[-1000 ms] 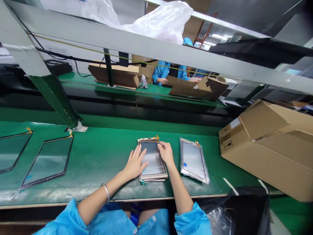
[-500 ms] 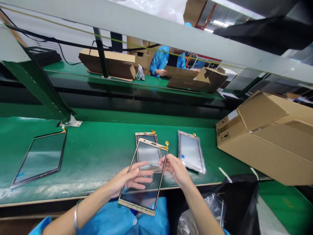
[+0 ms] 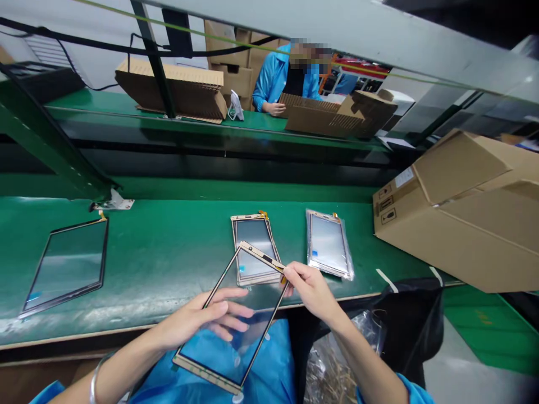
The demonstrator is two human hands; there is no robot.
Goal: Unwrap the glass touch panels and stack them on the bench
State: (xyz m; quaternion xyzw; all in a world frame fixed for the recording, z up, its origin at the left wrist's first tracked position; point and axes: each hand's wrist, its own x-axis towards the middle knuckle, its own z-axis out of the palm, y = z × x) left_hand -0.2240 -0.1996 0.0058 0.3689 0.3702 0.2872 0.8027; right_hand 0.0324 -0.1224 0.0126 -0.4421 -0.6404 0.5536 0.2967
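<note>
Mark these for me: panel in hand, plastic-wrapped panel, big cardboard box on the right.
Held panel (image 3: 255, 332): head view, on its clear pane.
Plastic-wrapped panel (image 3: 328, 244): head view, middle of its upper face.
Big cardboard box (image 3: 467, 238): head view, on its long side wall.

Green bench (image 3: 168, 247), probably grey floor (image 3: 448, 359)

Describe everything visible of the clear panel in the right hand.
The panel is a thin, clear, glass-like rectangle with dark border lines and pale strips at both short ends. It tilts over the bench's near edge, blue clothing showing through. The right hand pinches its upper right corner; the left hand overlaps its face, contact unclear.
</note>
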